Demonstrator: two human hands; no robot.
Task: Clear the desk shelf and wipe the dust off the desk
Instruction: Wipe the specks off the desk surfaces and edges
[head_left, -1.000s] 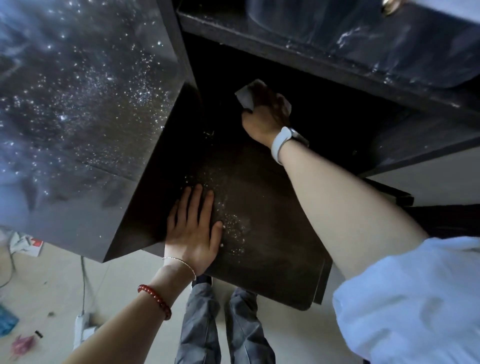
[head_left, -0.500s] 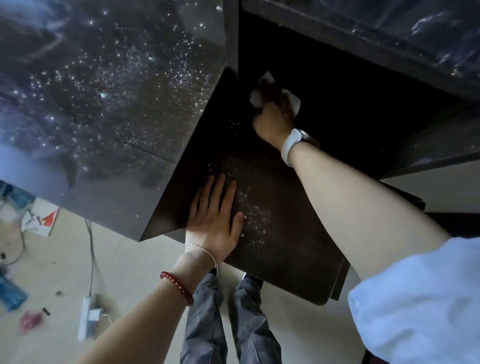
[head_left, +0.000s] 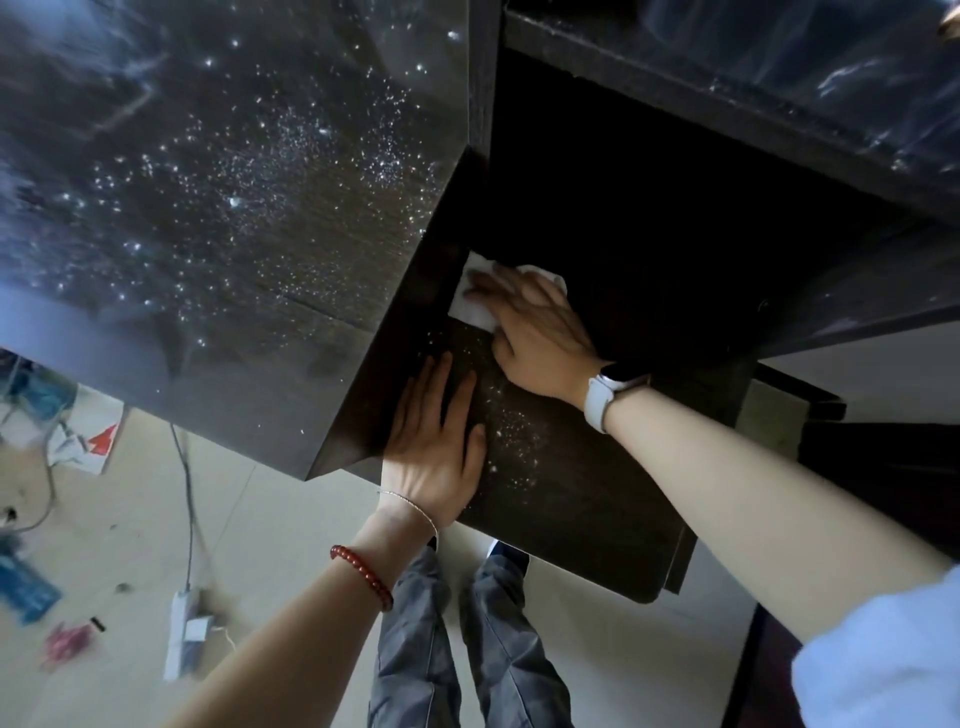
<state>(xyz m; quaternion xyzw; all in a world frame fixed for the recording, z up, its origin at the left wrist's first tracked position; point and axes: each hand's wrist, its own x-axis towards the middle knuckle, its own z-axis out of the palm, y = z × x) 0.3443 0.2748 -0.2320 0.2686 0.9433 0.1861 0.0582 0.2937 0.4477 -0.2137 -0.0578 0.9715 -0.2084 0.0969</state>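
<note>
my right hand (head_left: 535, 332) presses the white wipe (head_left: 470, 306) flat on the dusty shelf (head_left: 571, 499), left hand (head_left: 434, 452) flat just beside. dragging toward me could push grit off onto the floor.

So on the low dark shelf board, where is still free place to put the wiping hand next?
Free: the speckled strip of the shelf board between the left hand and the right forearm, out to its rounded front corner. Crowded: the left side, where the right hand presses the white cloth against the side panel.
</note>
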